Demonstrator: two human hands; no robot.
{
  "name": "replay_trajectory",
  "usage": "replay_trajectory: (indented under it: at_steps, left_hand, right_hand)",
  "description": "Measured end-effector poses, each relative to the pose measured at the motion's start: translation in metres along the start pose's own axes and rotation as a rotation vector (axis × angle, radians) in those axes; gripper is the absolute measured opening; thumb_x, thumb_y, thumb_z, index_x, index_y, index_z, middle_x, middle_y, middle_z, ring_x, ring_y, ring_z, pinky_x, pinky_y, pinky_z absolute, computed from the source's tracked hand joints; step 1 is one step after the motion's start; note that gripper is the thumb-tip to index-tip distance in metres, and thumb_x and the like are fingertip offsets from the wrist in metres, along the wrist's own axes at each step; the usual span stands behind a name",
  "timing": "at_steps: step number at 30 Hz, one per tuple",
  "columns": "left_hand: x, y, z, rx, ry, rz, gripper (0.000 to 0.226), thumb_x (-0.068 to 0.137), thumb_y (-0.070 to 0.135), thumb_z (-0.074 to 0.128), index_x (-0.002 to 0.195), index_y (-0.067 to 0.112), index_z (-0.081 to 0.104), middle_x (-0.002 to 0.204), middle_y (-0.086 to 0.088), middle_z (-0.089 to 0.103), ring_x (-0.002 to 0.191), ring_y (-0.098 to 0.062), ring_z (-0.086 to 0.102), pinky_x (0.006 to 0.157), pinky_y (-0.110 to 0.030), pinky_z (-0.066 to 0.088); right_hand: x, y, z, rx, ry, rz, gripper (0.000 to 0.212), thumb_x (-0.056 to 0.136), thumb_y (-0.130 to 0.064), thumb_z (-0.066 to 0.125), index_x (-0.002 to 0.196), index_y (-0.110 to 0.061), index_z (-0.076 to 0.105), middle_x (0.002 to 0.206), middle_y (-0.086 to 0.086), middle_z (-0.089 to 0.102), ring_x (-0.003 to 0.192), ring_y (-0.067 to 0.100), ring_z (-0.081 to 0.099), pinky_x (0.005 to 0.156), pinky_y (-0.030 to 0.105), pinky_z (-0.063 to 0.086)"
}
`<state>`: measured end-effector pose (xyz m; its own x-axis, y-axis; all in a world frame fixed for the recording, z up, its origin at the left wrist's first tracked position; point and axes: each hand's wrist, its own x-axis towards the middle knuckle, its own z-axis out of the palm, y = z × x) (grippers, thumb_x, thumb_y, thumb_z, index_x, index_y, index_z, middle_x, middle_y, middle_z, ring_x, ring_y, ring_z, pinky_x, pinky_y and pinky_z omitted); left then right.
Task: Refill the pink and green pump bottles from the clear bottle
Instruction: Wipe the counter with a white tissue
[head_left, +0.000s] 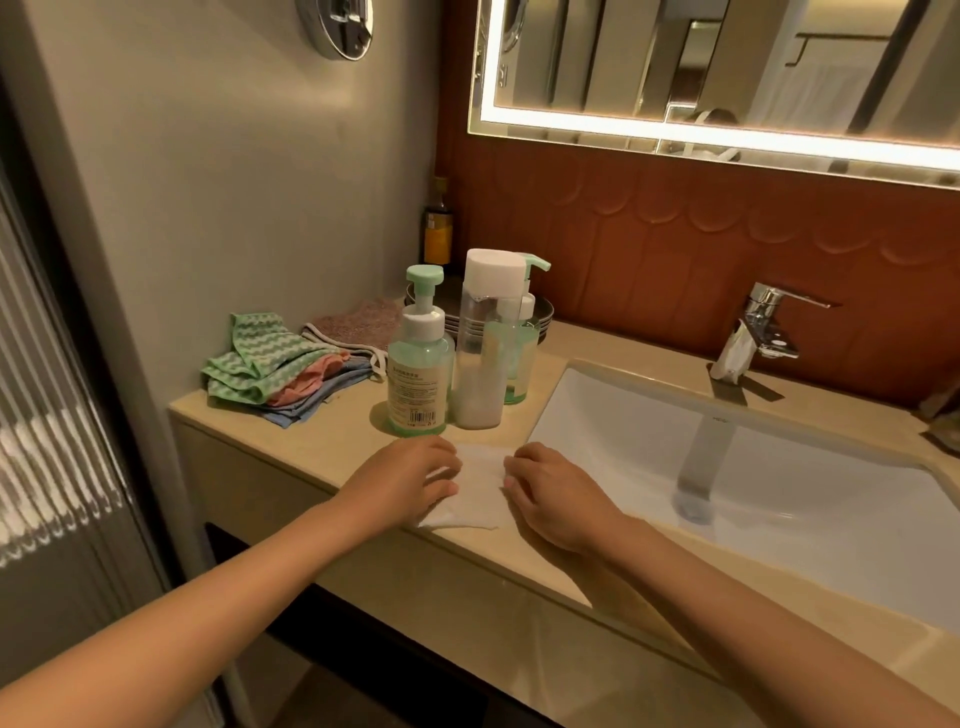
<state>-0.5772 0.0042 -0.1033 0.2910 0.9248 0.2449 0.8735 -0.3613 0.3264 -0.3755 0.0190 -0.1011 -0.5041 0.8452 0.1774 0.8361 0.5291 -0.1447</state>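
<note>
Tight little setup here. The counter (322, 436) stops at the wall (234, 182) on my left, and the sink (597, 415) takes up everything to the right, so the only working room is the strip between them. A stack of folded cloths (275, 364) sits back-left against the wall. There's some bare counter between it and the bottles, and a bit more in front of it, out to the front edge.

All three bottles stand upright in a tight cluster just behind my hands, near the sink's left corner. The front green pump bottle (415, 358) is nearest, with its barcode label facing me. The clear bottle (483, 343) is just beside it on the right, white cap on and white stuff in the lower part. The back green pump bottle (522, 343) is half hidden behind the clear one, and its spout points right, toward the faucet (763, 322).

Both forearms come in low from the near corners and meet over a white tissue (478, 488) lying flat by the counter's front edge. My left hand (410, 478) is palm-down on its left side and my right hand (550, 493) is on its right side. The fingers of both are bent, with the tips on the tissue. Pinching it or just pressing it down? Can't tell from here. Neither hand touches a bottle.
</note>
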Motion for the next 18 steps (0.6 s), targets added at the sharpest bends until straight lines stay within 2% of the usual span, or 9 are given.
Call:
replay_trajectory:
  at_steps: [3,6,10,13,16,18]
  left_hand:
    - [0.004,0.003,0.005,0.074,-0.019,0.039,0.028,0.093,0.028,0.054,0.111,0.012,0.067,0.121,0.002,0.062,0.110,-0.017,0.055,0.093,-0.036,0.045]
    - [0.012,0.001,0.005,0.068,-0.048,0.034,0.026,0.094,0.026,0.052,0.111,0.013,0.067,0.121,0.002,0.063,0.110,-0.019,0.057,0.092,-0.039,0.047]
    - [0.019,-0.006,0.008,0.080,-0.053,0.005,0.024,0.094,0.026,0.051,0.104,0.011,0.065,0.114,-0.002,0.066,0.103,-0.023,0.059,0.086,-0.041,0.050]
    - [0.025,-0.006,0.010,0.084,-0.058,-0.009,0.019,0.094,0.028,0.049,0.085,0.014,0.059,0.096,-0.002,0.066,0.089,-0.021,0.059,0.074,-0.039,0.050]
    - [0.033,0.001,0.009,0.081,-0.047,-0.037,0.024,0.094,0.026,0.047,0.072,0.018,0.052,0.084,-0.002,0.063,0.079,-0.020,0.055,0.066,-0.034,0.047]
    - [0.040,0.005,0.009,0.081,-0.045,-0.072,0.026,0.095,0.022,0.046,0.070,0.017,0.052,0.081,-0.003,0.061,0.076,-0.020,0.054,0.062,-0.032,0.043]
  right_hand:
    - [0.005,0.001,0.002,-0.018,-0.005,0.002,0.037,0.100,-0.032,0.032,0.116,-0.014,0.060,0.120,0.003,0.054,0.103,0.018,0.052,0.090,0.033,0.046]
    - [0.008,0.002,0.005,-0.062,0.034,-0.017,0.035,0.100,-0.033,0.033,0.113,-0.014,0.060,0.120,0.002,0.053,0.103,0.018,0.051,0.087,0.032,0.047]
    - [0.025,0.005,0.007,-0.047,0.004,0.028,0.036,0.100,-0.032,0.033,0.108,-0.013,0.061,0.116,0.003,0.056,0.102,0.020,0.054,0.088,0.036,0.048]
    - [0.038,0.012,0.006,-0.052,-0.033,0.056,0.035,0.100,-0.030,0.034,0.112,-0.012,0.062,0.117,0.004,0.059,0.102,0.021,0.055,0.089,0.035,0.048]
    - [0.050,0.023,0.005,-0.052,-0.071,0.077,0.032,0.098,-0.028,0.037,0.113,-0.012,0.061,0.119,0.006,0.060,0.100,0.022,0.057,0.086,0.033,0.049]
    - [0.060,0.030,0.004,-0.042,-0.093,0.102,0.026,0.097,-0.029,0.039,0.102,-0.013,0.059,0.115,0.006,0.061,0.096,0.022,0.057,0.079,0.031,0.048]
